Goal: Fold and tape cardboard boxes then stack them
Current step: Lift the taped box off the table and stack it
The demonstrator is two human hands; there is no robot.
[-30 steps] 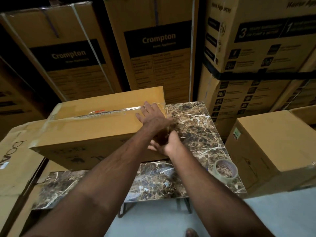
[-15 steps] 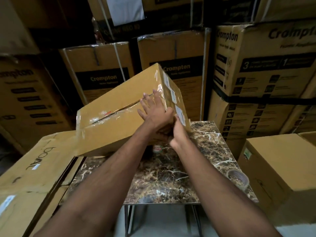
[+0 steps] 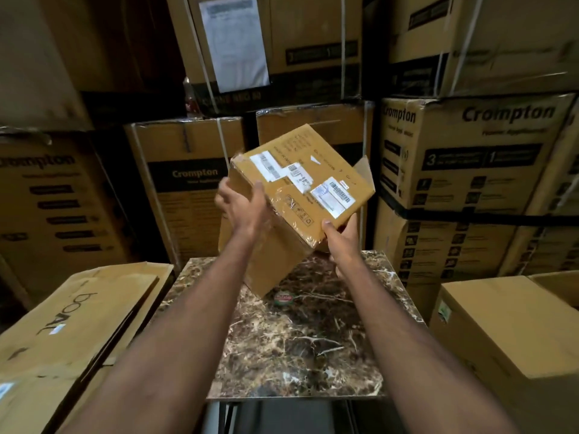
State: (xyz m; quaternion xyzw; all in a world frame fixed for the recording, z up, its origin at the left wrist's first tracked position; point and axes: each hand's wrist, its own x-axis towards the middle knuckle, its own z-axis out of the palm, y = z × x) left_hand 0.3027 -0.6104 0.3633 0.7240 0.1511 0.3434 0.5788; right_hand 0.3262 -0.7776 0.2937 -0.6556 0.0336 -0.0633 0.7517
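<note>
Stacked cartons wall a marble desk point(image 3: 313, 339). Above it, the tilted box point(image 3: 300, 195) hangs cornerwise: left hand point(image 3: 241, 205) grips its upper-left edge, right hand point(image 3: 341, 236) its lower-right corner.

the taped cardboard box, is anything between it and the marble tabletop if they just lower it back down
Almost nothing. Both hands, left and right, hold the labelled brown cardboard box tilted above the brown marble tabletop. Beneath its lowest corner lies only a small round red-and-green sticker or cap; which one is unclear.
</note>
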